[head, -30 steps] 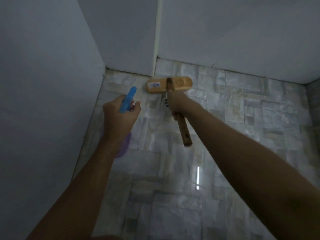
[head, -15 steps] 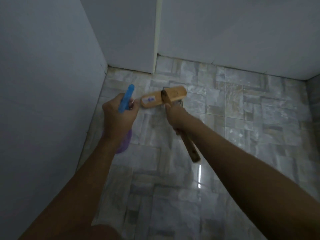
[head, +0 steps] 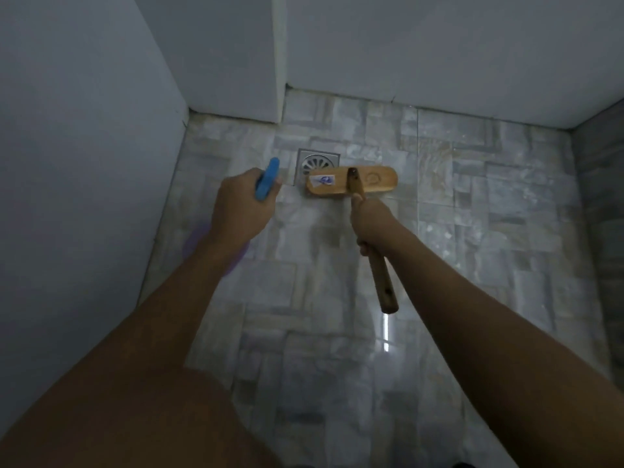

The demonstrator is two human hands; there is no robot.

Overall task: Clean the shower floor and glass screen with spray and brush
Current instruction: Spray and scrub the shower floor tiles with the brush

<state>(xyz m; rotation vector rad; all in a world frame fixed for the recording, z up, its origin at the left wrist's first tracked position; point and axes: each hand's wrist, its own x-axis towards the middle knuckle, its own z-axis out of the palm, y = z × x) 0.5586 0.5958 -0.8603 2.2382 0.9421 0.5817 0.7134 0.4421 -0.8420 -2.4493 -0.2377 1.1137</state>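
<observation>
My right hand (head: 371, 217) grips the wooden handle of a scrubbing brush (head: 353, 184). Its flat wooden head lies crosswise on the grey tiled shower floor (head: 472, 231), just in front of a square metal drain (head: 317, 163). The handle's free end sticks out behind my fist. My left hand (head: 241, 207) holds a spray bottle (head: 266, 179) by its blue trigger head. The bottle's purple body shows only as an edge below my wrist. The two hands are level, with a gap of floor between them.
Pale walls close the floor in on the left (head: 84, 163) and at the back (head: 439, 62), with a white vertical strip (head: 278, 62) at the back corner. A darker surface (head: 601, 197) borders the floor on the right. A light reflection streaks the wet tiles.
The brush head has swung from tilted to level and shifted right, uncovering the drain. My left hand with the bottle stays about where it was.
</observation>
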